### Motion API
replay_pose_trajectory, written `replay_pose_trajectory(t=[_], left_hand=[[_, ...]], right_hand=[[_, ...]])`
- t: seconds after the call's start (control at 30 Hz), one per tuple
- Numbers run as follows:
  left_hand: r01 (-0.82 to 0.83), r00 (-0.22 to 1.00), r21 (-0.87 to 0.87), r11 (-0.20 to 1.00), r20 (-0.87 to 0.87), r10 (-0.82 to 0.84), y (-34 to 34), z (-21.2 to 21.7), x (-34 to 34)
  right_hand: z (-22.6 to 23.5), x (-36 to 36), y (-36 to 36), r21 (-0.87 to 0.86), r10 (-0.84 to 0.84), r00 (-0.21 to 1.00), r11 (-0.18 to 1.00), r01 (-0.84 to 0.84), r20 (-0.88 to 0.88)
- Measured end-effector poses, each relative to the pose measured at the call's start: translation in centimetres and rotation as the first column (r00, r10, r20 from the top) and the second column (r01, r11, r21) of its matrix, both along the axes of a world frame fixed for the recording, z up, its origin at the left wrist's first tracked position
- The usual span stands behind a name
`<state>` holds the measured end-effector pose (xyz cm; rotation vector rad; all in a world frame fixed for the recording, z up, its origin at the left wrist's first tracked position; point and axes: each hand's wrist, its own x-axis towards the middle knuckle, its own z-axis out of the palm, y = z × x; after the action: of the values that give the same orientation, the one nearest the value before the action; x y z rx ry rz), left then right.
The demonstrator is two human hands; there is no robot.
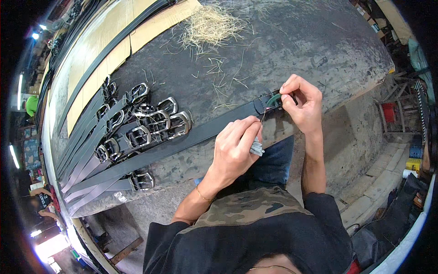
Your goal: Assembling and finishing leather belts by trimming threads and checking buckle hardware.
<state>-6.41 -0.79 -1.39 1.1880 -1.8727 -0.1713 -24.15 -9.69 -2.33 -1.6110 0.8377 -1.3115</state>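
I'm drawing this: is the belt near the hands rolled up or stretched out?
Stretched out: the black belt runs almost straight along the workbench toward the right hand.

The left hand (236, 147) partly hides a pale bundle (257, 148), the right hand (303, 103) a dark belt's (197, 135) end.

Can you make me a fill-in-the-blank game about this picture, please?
1. The pale blue-grey bundle sticks out of the ____ hand.
2. The green piece is closest to the ____ hand.
3. The bunched belts have metal ____ at their ends.
4. In the picture, the straw pile lies ____ (above or below) the long belt.

Missing words: left; right; buckles; above.
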Motion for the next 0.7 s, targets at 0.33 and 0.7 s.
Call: replay_pose_trajectory(t=[0.33, 0.7], left_hand=[[-0.011, 0.999, 0.045, 0.999, -0.029, 0.012, 0.7, -0.1, -1.1], [0.015, 0.999, 0.002, 1.000, -0.044, -0.015, 0.4, 0.1, -1.4]], right_hand=[[-0.3, 0.0, -0.2, -0.063, -0.012, 0.999, 0.998, 0.009, -0.043], [0.2, -0.3, 0.0, -0.053, 0.023, 0.988, 0.998, -0.031, -0.150]])
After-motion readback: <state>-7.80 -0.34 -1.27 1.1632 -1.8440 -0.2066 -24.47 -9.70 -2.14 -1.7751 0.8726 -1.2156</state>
